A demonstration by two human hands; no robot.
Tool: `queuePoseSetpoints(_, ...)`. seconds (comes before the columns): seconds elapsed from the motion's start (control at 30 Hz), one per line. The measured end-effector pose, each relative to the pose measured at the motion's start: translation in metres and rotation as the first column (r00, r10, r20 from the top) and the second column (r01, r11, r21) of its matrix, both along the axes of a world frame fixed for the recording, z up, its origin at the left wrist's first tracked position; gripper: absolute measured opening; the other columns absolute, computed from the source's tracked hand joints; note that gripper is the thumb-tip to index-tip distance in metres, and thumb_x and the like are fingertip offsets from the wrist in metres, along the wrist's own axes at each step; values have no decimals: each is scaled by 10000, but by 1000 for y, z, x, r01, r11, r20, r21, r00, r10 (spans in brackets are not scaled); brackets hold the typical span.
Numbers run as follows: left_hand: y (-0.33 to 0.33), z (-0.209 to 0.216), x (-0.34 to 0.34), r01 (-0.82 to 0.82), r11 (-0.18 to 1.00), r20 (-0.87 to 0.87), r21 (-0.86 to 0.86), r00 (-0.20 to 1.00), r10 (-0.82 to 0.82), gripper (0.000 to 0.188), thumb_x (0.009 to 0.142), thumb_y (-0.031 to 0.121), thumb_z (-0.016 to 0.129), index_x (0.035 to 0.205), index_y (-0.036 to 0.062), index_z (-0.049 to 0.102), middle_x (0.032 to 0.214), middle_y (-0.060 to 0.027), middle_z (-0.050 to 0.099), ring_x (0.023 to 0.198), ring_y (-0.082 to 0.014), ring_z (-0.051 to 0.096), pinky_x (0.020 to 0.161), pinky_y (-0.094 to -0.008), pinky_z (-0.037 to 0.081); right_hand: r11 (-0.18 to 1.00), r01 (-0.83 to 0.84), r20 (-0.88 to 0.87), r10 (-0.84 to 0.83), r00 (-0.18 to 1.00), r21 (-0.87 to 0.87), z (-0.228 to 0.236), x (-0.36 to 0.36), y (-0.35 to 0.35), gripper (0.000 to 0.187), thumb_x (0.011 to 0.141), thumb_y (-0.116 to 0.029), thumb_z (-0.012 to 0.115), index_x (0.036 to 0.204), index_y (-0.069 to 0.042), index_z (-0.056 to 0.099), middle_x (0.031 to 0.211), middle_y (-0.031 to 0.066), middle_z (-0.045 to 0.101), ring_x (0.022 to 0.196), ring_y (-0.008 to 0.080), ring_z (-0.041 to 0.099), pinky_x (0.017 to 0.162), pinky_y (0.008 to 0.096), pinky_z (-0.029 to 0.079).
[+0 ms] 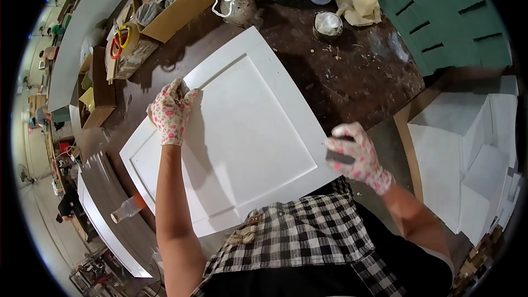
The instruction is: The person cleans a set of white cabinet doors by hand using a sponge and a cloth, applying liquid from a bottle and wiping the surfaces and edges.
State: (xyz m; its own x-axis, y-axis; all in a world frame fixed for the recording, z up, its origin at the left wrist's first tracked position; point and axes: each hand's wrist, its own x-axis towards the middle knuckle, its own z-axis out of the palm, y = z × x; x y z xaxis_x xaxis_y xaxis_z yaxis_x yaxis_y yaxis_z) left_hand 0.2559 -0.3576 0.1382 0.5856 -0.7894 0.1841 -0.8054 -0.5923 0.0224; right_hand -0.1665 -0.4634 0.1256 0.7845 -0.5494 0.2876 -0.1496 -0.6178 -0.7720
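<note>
A white cabinet door panel (250, 126) with a raised frame lies tilted in front of me, its near side against my checked apron. My left hand (173, 113), in a flowered glove, is closed at the panel's upper-left edge; some of its fingers are hidden. At the panel's right corner is my right hand (360, 157), in a matching glove. Its fingers are bent around a small dark grey block (341, 157) that looks like a sanding pad. Whether this block touches the panel's edge I cannot tell.
The brown worktable (352, 85) carries a jug (237, 8), a small bowl of white paste (328, 25), crumpled paper (360, 6) and scissors (120, 41). Cardboard boxes (181, 3) stand at the far left. A clear bottle (127, 209) lies left of my arm; white panels (440, 159) lean at right.
</note>
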Motion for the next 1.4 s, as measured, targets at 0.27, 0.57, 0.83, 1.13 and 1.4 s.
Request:
queuePoseSetpoints(0.27,-1,0,2,25,995,-40,-96,999,-29,479,777,480,704,1157,189,675,1040,-46,694,961,-231,656,851,-373,474,971,6,110,21,994,-241,-13,203,-143,434,767,-288,734,1175,-156,667,1180,76,558,1072,275,557,920,378,476)
queuePoseSetpoints(0.57,6,2,-2,34,997,-22,-65,999,-35,452,785,484,707,1116,176,689,1006,-68,698,905,-248,671,811,-368,513,994,-91,96,97,991,-66,-7,46,-32,433,722,-199,771,1144,-168,676,1138,62,535,1074,250,540,916,380,475)
queuePoseSetpoints(0.83,-4,14,-10,7,998,-32,63,999,-5,475,833,508,639,1184,187,642,1111,-74,669,1003,-277,638,864,-381,488,697,597,73,-625,777,-397,-2,0,115,341,767,-187,745,1099,-170,666,1122,52,535,941,244,529,849,387,477)
queuePoseSetpoints(1.13,-3,-7,12,140,988,-13,-70,990,-141,485,852,520,605,1206,190,629,1144,-73,646,1028,-294,628,887,-410,482,544,695,120,-741,661,-470,4,15,98,275,840,-189,655,1079,-61,608,1122,93,543,1035,244,499,873,426,436)
queuePoseSetpoints(1.4,42,4,30,243,956,-59,-167,965,-255,462,875,469,603,1203,144,627,1157,-89,643,1069,-308,607,909,-412,477,769,248,85,-246,966,-589,-26,72,209,398,820,-345,664,1169,-160,622,1153,75,560,1124,247,496,921,439,453)
